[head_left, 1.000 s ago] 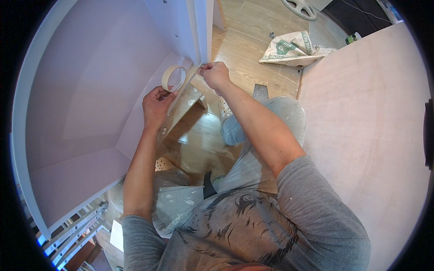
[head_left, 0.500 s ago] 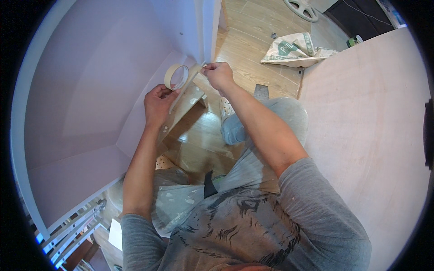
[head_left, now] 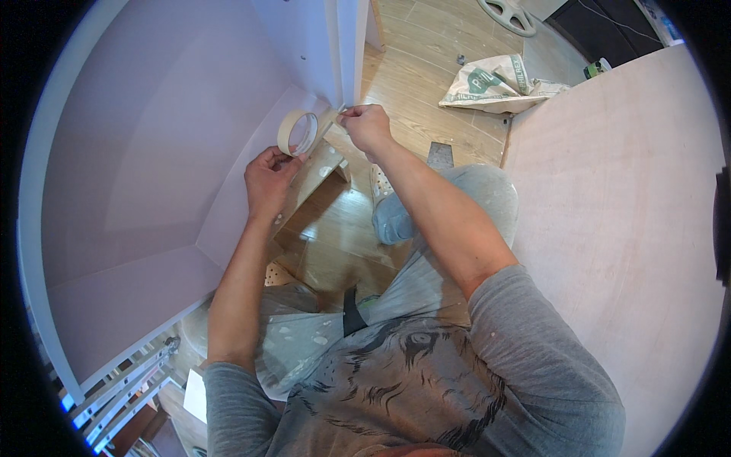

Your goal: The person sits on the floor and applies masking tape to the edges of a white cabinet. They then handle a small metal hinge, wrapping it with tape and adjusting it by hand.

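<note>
In my left hand [head_left: 268, 181] is a cream roll of masking tape [head_left: 285, 132], gripped at its lower edge with thumb and fingers. A short strip of tape [head_left: 326, 122] runs from the roll toward the corner of the pale lilac cabinet [head_left: 152, 137]. My right hand [head_left: 367, 131] is closed in a pinch on the strip's free end, right by the cabinet's front edge. Both hands are at the bottom edge of the cabinet opening. What the right fingertips press against is partly hidden.
Below my hands stands a low wooden stool [head_left: 320, 164] with white spots. A large pale board [head_left: 617, 213] rises at my right. On the tiled floor ahead lie a printed white sack [head_left: 495, 84] and a round grey wheel-like base [head_left: 509, 15]. Metal rails [head_left: 129, 381] are at lower left.
My right hand has shifted very slightly left. The left hand and tape roll have moved barely to the right; both grips look the same.
</note>
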Demonstrator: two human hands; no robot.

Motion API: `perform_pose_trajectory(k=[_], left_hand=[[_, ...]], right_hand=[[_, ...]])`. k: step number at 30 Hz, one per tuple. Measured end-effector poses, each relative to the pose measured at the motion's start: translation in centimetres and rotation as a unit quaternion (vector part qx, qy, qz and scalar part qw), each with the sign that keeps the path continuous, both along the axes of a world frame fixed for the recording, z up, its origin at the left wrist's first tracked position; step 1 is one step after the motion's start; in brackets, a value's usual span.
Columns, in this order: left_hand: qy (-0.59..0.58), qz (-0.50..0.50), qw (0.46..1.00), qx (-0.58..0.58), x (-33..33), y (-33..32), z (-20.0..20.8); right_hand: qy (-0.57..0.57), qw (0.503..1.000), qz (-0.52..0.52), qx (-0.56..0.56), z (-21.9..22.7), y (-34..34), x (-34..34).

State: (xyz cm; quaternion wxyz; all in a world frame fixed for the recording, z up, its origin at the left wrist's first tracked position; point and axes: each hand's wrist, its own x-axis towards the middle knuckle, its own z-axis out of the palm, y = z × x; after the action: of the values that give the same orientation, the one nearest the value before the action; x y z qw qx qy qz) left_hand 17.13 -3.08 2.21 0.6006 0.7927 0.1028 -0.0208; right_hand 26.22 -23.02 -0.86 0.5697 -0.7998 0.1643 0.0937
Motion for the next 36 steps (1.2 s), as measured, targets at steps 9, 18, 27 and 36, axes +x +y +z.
perform_pose_trajectory(k=[9, 18, 27, 36], left_hand=[[-0.014, 0.007, 1.000, -0.018, -0.2, -0.1, -0.3], [-0.004, 0.007, 1.000, 0.004, -0.1, 0.1, -0.1], [0.012, 0.002, 1.000, 0.009, -0.1, 0.1, 0.1], [0.005, 0.002, 1.000, 0.010, -0.2, 0.3, -0.1]], right_hand=[[-0.007, 1.000, 0.006, -0.017, 0.6, 0.2, -0.1], [-0.007, 1.000, 0.004, -0.018, 0.2, 0.1, 0.0], [-0.004, 1.000, 0.006, -0.006, 0.1, -0.5, -1.1], [-0.009, 1.000, 0.002, -0.010, -0.1, -0.2, -0.9]])
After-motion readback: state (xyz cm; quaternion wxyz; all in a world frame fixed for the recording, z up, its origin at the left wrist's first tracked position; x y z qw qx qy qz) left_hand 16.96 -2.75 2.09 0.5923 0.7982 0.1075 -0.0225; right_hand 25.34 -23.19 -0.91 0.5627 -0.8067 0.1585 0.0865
